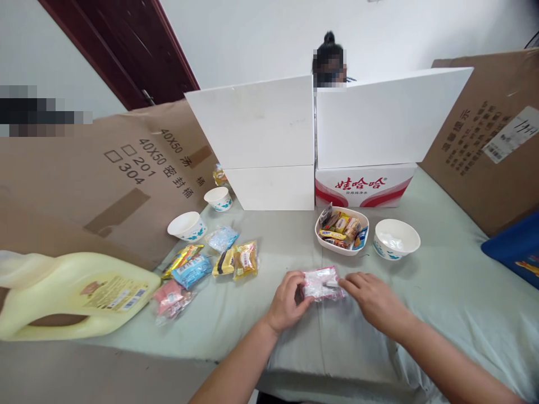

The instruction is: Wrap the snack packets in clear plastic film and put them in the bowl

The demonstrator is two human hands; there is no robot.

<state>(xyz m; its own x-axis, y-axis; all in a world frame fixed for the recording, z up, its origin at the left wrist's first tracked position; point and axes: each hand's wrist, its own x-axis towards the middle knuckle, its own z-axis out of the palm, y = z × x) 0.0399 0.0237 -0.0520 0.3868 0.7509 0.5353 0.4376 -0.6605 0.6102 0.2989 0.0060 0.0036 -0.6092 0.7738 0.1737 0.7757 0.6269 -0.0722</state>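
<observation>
A clear plastic packet with pink-red edges and whitish contents (316, 284) lies on the cloth in front of me. My left hand (288, 301) grips its left end between thumb and fingers. At the packet's right side, my right hand (370, 300) is closed on a thin silvery pointed thing (331, 285), which reaches over the packet; I cannot make out its exact kind. Just beyond the packet stands a white dish (342, 251) of small wrapped snacks. Right of that dish, a paper bowl with blue print (396, 240) holds some clear plastic.
Several snack packets (192, 271) lie left, near two paper bowls (187, 226) and a pale yellow jug (80, 294). White panels (269, 129) and a red-white box (364, 186) stand behind. Large cartons (138, 174) flank both sides. A person (329, 62) is behind the panels.
</observation>
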